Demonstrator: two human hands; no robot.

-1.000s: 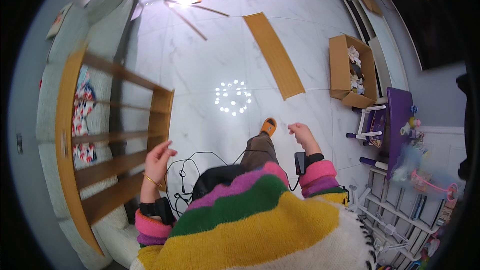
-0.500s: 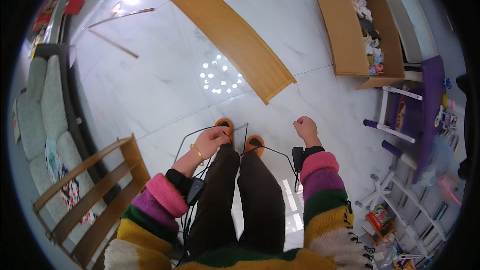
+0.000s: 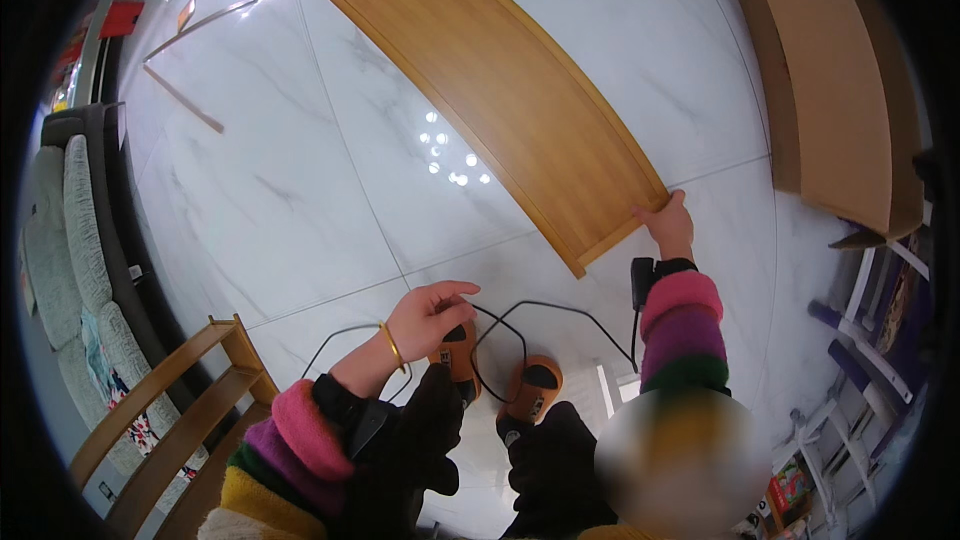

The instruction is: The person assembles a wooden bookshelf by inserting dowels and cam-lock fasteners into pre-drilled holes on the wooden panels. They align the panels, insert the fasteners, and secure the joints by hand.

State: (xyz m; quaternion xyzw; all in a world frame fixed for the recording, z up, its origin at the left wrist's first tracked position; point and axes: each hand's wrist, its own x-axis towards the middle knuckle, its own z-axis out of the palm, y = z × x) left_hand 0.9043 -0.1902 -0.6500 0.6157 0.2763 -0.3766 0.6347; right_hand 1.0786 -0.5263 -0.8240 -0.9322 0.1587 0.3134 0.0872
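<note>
A long wooden panel [image 3: 500, 90] with raised edge strips lies slantwise across the floor ahead of me. My right hand [image 3: 672, 227] grips its near right corner, thumb over the end strip. Over my shoes [image 3: 530, 387] hovers my left hand [image 3: 432, 315], holding nothing, its index finger stretched out and the others loosely bent. A gold bangle [image 3: 390, 345] circles the left wrist. Dark devices on straps sit at both wrists, and a black cable [image 3: 570, 306] loops between them. A blurred patch covers part of my right sleeve.
A slatted wooden rack [image 3: 170, 400] stands at the lower left, before a grey sofa [image 3: 60, 240]. Two thin strips [image 3: 185, 98] lie on the floor at the far left. To the right are a large cardboard box [image 3: 830, 60] and a white-framed stand [image 3: 835, 450].
I have bent lower, so the panel looks larger and nearer. My right hand has reached forward and taken hold of the panel's corner. My left hand's fingers have opened out somewhat.
</note>
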